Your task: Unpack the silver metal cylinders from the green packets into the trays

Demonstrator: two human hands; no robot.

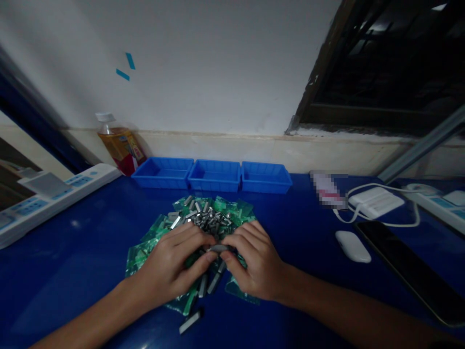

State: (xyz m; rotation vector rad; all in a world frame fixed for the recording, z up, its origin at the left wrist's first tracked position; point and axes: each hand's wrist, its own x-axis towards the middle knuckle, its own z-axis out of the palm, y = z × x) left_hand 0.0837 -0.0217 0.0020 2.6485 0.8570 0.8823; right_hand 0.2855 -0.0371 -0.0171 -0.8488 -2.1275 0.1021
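Note:
My left hand and my right hand meet over the pile, each with thumb and forefinger pinched on one end of a small grey piece. It looks metallic, but its exact kind is not clear. Beneath and behind the hands lies a heap of short metal bars and bits, partly hidden by my fingers. Green transparent plastic bags spread under the heap. One loose metal bar lies apart, nearer to me.
Three blue trays stand in a row along the wall. A drink bottle and a power strip are at left. On the right lie a white earbud case, a black phone and a white charger with cable.

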